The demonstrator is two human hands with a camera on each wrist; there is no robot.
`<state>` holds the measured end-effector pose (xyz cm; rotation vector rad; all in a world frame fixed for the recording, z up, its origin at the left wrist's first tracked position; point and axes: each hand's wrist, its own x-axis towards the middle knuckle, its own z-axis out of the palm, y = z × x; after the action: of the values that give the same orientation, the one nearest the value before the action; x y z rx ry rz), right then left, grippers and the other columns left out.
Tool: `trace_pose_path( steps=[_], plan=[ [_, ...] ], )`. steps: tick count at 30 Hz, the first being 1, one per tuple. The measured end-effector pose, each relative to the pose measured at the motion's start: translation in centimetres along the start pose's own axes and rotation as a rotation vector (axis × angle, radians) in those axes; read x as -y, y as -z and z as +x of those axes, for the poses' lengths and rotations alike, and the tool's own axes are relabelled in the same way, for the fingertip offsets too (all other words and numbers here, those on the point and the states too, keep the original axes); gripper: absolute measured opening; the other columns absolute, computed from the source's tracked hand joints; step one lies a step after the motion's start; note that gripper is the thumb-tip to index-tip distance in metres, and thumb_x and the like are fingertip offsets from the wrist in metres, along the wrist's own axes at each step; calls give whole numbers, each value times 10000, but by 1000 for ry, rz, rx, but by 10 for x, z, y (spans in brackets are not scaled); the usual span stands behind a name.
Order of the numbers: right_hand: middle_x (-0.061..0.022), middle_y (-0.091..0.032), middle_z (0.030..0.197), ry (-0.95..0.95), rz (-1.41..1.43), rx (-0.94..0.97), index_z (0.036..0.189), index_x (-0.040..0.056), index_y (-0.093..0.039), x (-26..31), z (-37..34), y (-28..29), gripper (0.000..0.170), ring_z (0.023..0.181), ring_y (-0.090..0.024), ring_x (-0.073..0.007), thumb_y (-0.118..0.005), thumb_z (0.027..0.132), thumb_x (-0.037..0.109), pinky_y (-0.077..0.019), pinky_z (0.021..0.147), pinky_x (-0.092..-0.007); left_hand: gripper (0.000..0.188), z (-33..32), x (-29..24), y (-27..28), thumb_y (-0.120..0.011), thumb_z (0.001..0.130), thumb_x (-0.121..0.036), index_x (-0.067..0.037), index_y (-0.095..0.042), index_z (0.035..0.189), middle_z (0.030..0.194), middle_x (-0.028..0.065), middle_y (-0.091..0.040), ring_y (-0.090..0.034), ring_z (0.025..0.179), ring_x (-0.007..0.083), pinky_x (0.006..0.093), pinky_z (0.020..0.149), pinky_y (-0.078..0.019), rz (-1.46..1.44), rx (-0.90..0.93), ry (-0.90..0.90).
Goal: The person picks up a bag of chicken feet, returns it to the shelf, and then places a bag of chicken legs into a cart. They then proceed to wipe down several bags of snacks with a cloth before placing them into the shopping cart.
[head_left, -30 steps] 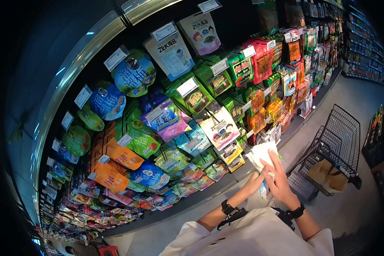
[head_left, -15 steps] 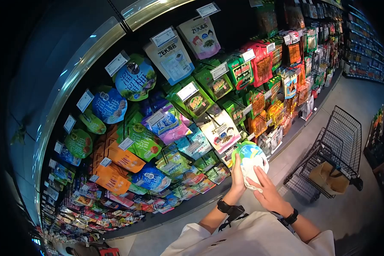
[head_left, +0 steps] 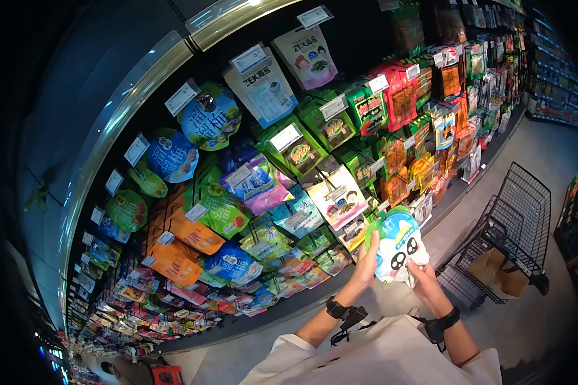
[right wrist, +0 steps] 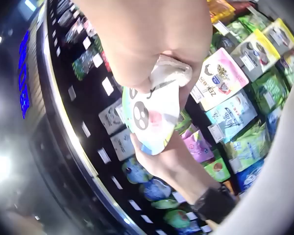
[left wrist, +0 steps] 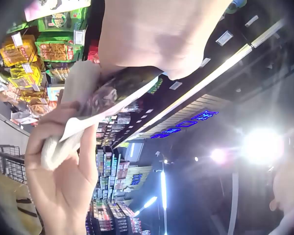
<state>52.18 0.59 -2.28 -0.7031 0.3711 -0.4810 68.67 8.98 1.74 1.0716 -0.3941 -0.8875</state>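
Observation:
Both hands hold a rounded snack pouch (head_left: 397, 247), blue and green at the top, with a white panda face toward the head camera. At the pouch's left edge is my left hand (head_left: 365, 262), thumb on its side. My right hand (head_left: 425, 282) pinches the lower right corner, where something white and crumpled also lies. In the left wrist view the pouch (left wrist: 108, 110) is seen from its edge, a white folded piece (left wrist: 56, 152) in the right hand (left wrist: 63, 181). The right wrist view shows the panda face (right wrist: 154, 115) beside the white crumpled piece (right wrist: 170, 71).
Racks of hanging snack bags (head_left: 302, 157) with price tags run along the left and ahead. A black wire shopping cart (head_left: 520, 212) holding a brown bag (head_left: 494, 273) stands on the floor at the right. A person (head_left: 131, 371) is near a red stool (head_left: 167, 374) at lower left.
The pouch has turned so that its panda face shows; earlier it was largely covered by the white piece and the right hand. The right hand has moved down to the pouch's lower corner.

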Motion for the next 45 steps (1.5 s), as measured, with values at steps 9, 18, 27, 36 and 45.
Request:
trace_pose_path(
  steps=[9, 18, 27, 36, 45],
  plan=[
    [-118, -704, 1095, -296, -357, 246, 1301, 1, -548, 48, -24, 28, 395, 851, -726, -182, -661, 997, 227, -601, 707, -298, 483, 4, 6, 6, -455, 1096, -389, -36, -504, 1422, 1258, 74, -630, -608, 1139, 148, 308, 980, -490, 251, 8, -1],
    [-81, -676, 1074, 397, -201, -517, 1301, 11, -562, 120, -11, 167, 379, 761, -671, -124, -627, 1019, 256, -527, 627, -233, 408, 16, -17, 16, -434, 1100, -267, -7, -465, 1413, 1202, 169, -666, -690, 1083, 243, 341, 948, -548, 361, -28, -104],
    [-99, -630, 1311, 178, -212, -354, 1408, -36, -505, 121, -16, 197, 469, 1166, -626, -186, -632, 1005, 167, -497, 979, -310, 201, 37, -103, 15, -482, 1064, -98, 21, -605, 1170, 931, 132, -709, -700, 805, 188, 296, 760, -556, 593, -388, -682],
    [-102, -603, 1332, 137, -201, -355, 1407, -26, -491, 127, -9, 201, 471, 1203, -597, -189, -639, 1002, 165, -470, 1025, -324, 184, 69, -202, 27, -560, 1032, -57, 50, -605, 1176, 984, 121, -693, -691, 868, 182, 294, 825, -556, 653, -572, -976],
    [-124, -635, 1294, 213, -226, -543, 1390, -59, -508, 114, 33, 213, 482, 1139, -642, -200, -646, 997, 182, -507, 972, -323, 379, 145, -280, 54, -687, 987, -160, 66, -618, 1283, 1108, 129, -692, -676, 967, 156, 262, 880, -533, 673, -644, -951]
  ],
)
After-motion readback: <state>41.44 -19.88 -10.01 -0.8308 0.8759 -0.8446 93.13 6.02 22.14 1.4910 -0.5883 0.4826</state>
